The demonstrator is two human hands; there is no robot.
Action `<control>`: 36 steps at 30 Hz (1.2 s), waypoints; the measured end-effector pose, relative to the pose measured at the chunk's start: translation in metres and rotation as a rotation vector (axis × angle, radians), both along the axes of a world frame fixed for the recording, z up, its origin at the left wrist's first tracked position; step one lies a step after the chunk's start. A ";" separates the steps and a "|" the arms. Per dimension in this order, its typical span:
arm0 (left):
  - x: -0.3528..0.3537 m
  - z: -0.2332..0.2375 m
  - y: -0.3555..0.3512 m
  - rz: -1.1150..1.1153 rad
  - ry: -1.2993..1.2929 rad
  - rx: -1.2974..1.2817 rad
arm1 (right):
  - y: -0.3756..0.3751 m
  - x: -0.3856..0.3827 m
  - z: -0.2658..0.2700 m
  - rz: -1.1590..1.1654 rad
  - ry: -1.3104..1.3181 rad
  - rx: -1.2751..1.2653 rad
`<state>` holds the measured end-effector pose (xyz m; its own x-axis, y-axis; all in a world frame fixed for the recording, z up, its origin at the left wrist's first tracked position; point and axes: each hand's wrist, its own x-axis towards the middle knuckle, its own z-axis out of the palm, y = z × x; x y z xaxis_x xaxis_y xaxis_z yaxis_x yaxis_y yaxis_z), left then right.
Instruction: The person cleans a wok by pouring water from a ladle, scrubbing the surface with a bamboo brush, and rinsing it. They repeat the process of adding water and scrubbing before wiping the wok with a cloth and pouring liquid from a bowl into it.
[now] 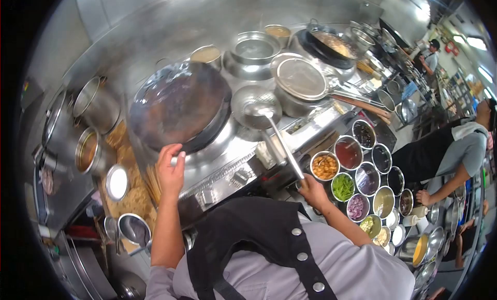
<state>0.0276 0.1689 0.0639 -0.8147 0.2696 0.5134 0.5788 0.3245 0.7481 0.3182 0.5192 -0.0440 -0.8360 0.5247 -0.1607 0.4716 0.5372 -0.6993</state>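
My right hand (312, 193) is closed round the long metal handle of a ladle (286, 150). The ladle's bowl end lies over a round metal skimmer with small holes (247, 106), to the right of the wok. At the near rim of a big dark wok (178, 106), my left hand (171, 168) is raised with its fingers curled together. Something small and white shows at those fingers; I cannot make out what it is. A thin haze hangs over the wok, whose inside looks dark and glossy.
Several metal cups of ingredients (343, 187) stand at the right. Behind are a steel pot (253, 47) and a mesh strainer (302, 78) resting on another pot. A worn wooden board (127, 157) lies left. One co-worker (440, 150) leans over the right-hand counter; another person (428, 59) stands farther off.
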 end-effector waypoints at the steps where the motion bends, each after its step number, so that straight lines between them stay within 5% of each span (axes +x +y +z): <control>1: -0.012 0.002 0.015 -0.012 0.006 0.004 | -0.002 -0.015 0.036 -0.072 -0.024 -0.406; 4: -0.045 -0.003 0.051 0.125 0.364 -0.175 | 0.008 -0.061 0.062 -0.042 0.184 -0.649; 7: -0.054 -0.039 0.069 0.190 0.041 -0.528 | 0.029 -0.136 0.127 -0.064 0.340 -0.773; 11: -0.051 -0.031 0.076 0.265 0.091 -0.521 | 0.088 -0.239 0.183 0.040 0.284 -0.262; 13: -0.052 -0.030 0.077 0.282 0.142 -0.533 | 0.111 -0.287 0.206 0.031 0.273 -0.383; 19: -0.041 -0.031 0.065 0.201 0.285 -0.405 | 0.223 -0.466 0.149 0.157 0.176 -0.561; 22: -0.010 -0.013 0.050 0.280 0.260 -0.397 | 0.206 -0.504 0.146 0.040 0.141 -0.597; 24: 0.013 -0.025 0.035 0.368 0.265 -0.330 | 0.213 -0.534 0.138 -0.259 0.254 -1.313; 28: 0.074 -0.054 -0.010 0.454 0.028 -0.232 | 0.191 -0.552 0.171 -0.262 0.578 -1.675; 32: 0.119 -0.078 -0.037 0.541 -0.143 -0.171 | 0.182 -0.539 0.184 -0.019 0.481 -1.724; 33: 0.122 -0.081 -0.040 0.540 -0.144 -0.170 | 0.174 -0.528 0.188 -0.020 0.482 -1.722; 36: 0.132 -0.088 -0.051 0.595 -0.327 -0.069 | 0.133 -0.489 0.176 0.085 0.574 -0.703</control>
